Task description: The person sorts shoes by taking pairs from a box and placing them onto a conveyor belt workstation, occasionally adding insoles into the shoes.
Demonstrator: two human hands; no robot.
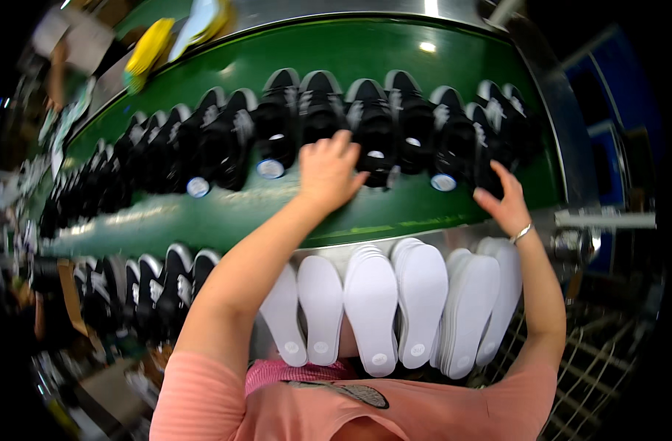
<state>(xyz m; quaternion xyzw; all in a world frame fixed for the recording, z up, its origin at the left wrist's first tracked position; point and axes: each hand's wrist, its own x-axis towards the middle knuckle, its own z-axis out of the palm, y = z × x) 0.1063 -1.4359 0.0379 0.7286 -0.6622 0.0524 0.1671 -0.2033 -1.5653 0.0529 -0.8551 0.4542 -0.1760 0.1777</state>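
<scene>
Nearest the body, stacks of white insoles (395, 301) stand in a row on a metal ledge (454, 237), partly hidden behind the raised forearms. Beyond them runs the green conveyor belt (226, 217), carrying a long row of black shoes (226, 143). The left hand (327, 173) rests with fingers spread apart on one black shoe (323, 110) mid-row, covering its heel. The right hand (506, 198), fingers apart, touches the black shoe at the right end (490, 136). Farther left, another person (68, 51) stands beside yellow pieces (148, 48).
</scene>
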